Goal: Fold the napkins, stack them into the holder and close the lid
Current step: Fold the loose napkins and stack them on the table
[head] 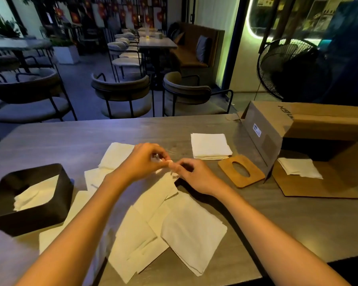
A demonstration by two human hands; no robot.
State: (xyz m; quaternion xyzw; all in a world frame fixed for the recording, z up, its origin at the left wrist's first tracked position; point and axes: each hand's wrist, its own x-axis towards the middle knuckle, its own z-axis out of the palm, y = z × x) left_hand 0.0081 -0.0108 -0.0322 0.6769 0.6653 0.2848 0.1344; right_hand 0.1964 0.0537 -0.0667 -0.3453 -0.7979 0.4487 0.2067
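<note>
Grey wood-grain table (pixel 277 219) across the whole lower view. Brown cardboard box (pixel 310 124) lying open at 2 o'clock, a few white napkins (pixel 298 167) on its flap. Black square napkin holder (pixel 56 195) at 9 o'clock, lid off, some folded napkins (pixel 32 197) already inside. Loose spread of cream paper napkins (pixel 186 228) at centre to 6 o'clock, overlapping. Neat white napkin stack (pixel 209 145) at 1 o'clock. Wooden lid with oval slot (pixel 225 166) just below that stack, flat on table. Left hand (pixel 143 159) and right hand (pixel 194 176) meeting at centre, fingers of both curled, pinching a corner of one thin napkin sheet (pixel 159 195). Judgement: very light, limp, tears easily, sheets likely to cling together; best taken by corners or an edge, pinched lightly, creased flat against table.
</note>
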